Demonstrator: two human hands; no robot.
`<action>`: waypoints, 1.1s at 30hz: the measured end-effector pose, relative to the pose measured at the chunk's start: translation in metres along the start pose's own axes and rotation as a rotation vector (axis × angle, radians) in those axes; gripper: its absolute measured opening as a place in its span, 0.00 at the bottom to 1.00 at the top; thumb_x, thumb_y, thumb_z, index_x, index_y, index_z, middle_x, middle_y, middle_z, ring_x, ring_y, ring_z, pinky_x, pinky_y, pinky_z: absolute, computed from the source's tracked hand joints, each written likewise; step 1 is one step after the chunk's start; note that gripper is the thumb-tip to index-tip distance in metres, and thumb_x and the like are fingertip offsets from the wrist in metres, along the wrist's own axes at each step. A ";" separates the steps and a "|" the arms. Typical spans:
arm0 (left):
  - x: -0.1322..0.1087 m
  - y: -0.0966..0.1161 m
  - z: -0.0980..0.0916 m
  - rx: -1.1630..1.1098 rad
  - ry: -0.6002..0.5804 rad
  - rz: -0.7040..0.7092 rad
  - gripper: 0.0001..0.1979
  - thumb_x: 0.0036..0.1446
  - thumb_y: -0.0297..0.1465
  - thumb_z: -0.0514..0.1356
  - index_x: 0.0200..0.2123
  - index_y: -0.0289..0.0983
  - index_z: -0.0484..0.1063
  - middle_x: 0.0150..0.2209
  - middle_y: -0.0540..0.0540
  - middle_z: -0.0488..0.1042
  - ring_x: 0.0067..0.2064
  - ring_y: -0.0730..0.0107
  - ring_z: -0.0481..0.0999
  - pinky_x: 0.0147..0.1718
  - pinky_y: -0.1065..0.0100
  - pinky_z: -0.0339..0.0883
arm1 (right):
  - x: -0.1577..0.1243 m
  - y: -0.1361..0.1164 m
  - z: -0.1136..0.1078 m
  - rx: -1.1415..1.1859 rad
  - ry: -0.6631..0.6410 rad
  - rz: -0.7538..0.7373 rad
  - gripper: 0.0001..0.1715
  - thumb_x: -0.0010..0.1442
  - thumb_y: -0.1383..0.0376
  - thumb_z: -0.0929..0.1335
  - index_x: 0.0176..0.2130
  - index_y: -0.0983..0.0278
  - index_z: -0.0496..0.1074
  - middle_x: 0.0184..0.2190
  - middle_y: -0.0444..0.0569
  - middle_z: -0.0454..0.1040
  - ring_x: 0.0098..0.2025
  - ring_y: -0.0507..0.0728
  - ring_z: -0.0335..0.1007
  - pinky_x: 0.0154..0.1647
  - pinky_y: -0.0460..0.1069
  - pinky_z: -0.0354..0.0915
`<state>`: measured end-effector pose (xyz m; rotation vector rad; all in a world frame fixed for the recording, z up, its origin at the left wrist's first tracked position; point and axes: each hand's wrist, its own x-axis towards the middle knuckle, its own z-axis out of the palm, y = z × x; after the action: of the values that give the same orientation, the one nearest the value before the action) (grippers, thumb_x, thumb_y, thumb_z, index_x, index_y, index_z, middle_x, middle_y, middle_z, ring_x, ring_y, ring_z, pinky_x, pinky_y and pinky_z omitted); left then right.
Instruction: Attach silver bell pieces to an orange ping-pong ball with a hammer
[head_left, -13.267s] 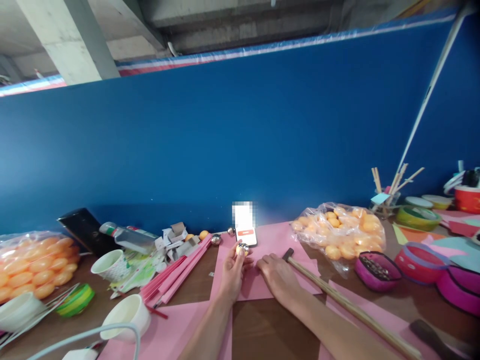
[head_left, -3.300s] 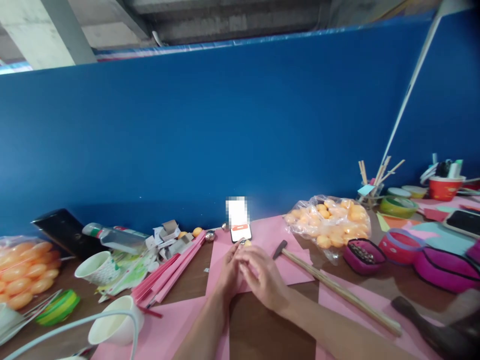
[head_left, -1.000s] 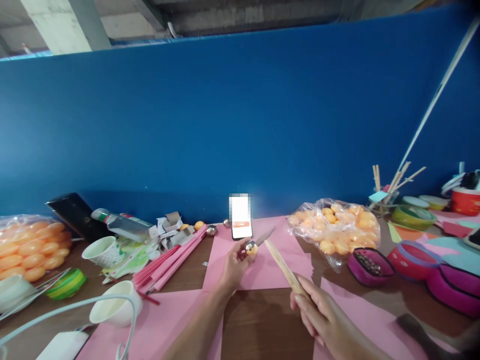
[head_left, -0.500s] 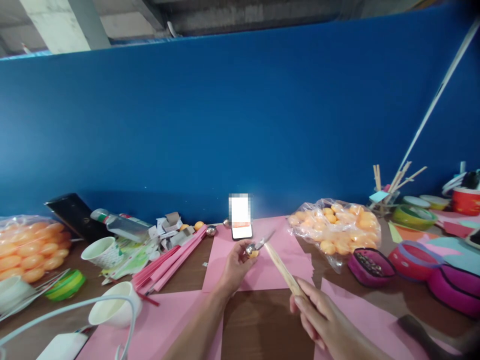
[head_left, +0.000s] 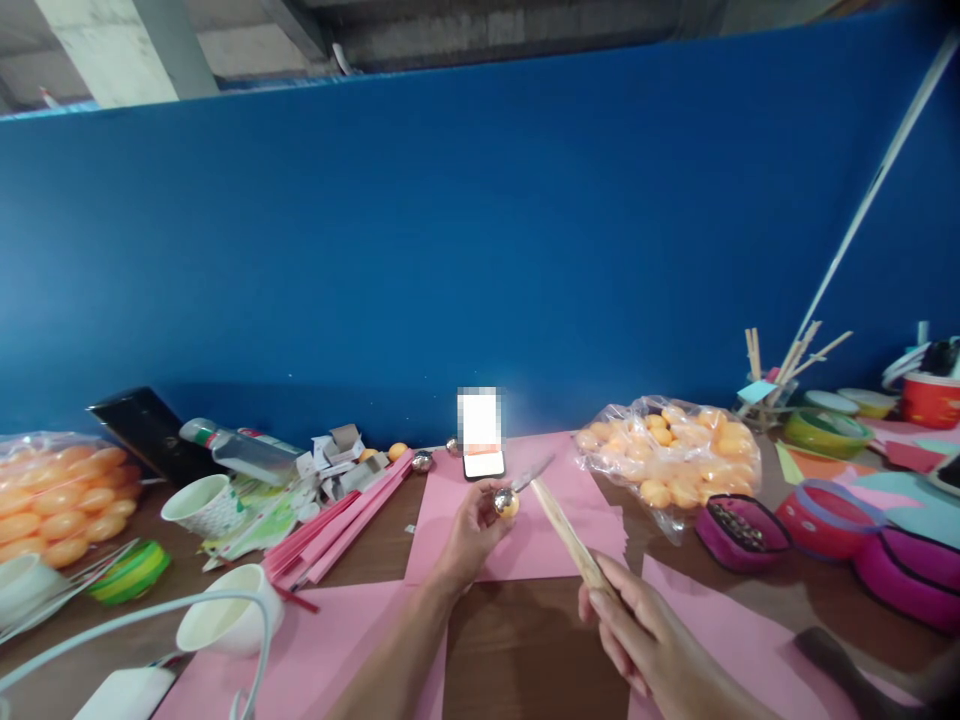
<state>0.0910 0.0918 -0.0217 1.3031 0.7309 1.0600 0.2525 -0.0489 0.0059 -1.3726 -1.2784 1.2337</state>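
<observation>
My left hand (head_left: pixel 476 520) is closed around a small ball (head_left: pixel 505 503), silver and studded-looking on most of its visible surface, orange at the lower side. The fingers hide part of it. My right hand (head_left: pixel 630 625) is wrapped around the pale wooden handle of a hammer (head_left: pixel 562 528). Its narrow metal head (head_left: pixel 535 470) is just up and right of the ball, apart from it. Both hands are over a pink sheet (head_left: pixel 555 555) on the brown table. Behind the left hand stands a phone (head_left: pixel 484 464), its upper part blurred out.
Bagged orange balls lie at right (head_left: pixel 675 465) and far left (head_left: pixel 64 500). Silver-covered balls (head_left: pixel 422 461) sit near pink paper strips (head_left: pixel 349 520). A purple container (head_left: pixel 739 535) holds small metal pieces. Paper cups (head_left: pixel 232 610) and a white cable (head_left: pixel 202 598) are at left. A blue partition (head_left: pixel 480 230) rises behind.
The ball has turned slightly in my left hand, showing more of its silver side. The hammer head has shifted a little up and right, away from it.
</observation>
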 end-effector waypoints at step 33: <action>-0.001 0.006 0.000 0.044 0.037 -0.124 0.24 0.42 0.33 0.64 0.46 0.37 0.66 0.42 0.44 0.72 0.41 0.66 0.71 0.38 0.67 0.66 | -0.001 -0.001 -0.004 -0.099 -0.075 -0.042 0.18 0.61 0.51 0.55 0.36 0.63 0.59 0.17 0.36 0.56 0.13 0.45 0.47 0.13 0.40 0.47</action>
<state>0.0894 0.0907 -0.0157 1.2612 0.8566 0.9750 0.2565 -0.0493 0.0075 -1.3735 -1.4303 1.2177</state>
